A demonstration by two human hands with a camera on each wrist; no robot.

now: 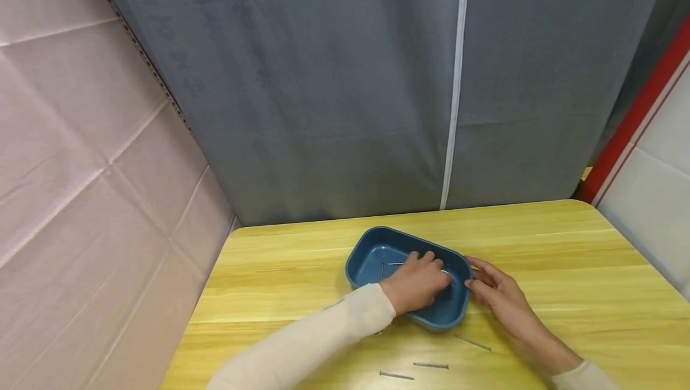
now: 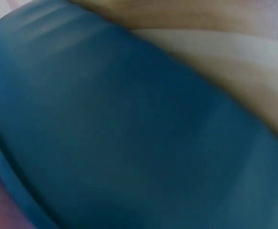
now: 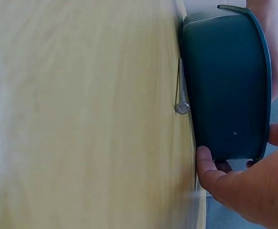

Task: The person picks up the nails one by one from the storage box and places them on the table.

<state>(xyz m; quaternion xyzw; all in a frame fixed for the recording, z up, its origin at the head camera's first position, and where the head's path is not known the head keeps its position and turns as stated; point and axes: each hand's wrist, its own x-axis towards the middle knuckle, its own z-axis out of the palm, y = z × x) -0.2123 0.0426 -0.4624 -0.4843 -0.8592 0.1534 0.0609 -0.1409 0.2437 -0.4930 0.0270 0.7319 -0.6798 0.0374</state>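
A blue rectangular plastic tray [image 1: 380, 235] stands on the table with its long side slanting. My left hand [image 1: 417, 282] reaches over the near rim into it, fingers bent down toward the floor of the tray. Thin metal nails [image 1: 395, 263] lie inside, left of the fingers, and a shiny bit shows right by them. I cannot tell whether the left fingers hold a nail. My right hand [image 1: 498, 297] grips the tray's right end, fingers spread between rim and base; the right wrist view shows this hand [image 3: 253, 186] at the tray's end wall. The tray's wall [image 2: 129, 119] fills the left wrist view.
Loose nails lie on the wooden table [image 1: 280, 270] in front of the tray: one nail [image 1: 473, 342] near its right corner, another nail [image 1: 431, 365] and a third nail [image 1: 396, 375] nearer me. Grey cloth [image 1: 334, 90] hangs behind the table, and pale cloth [image 1: 108, 198] on the left.
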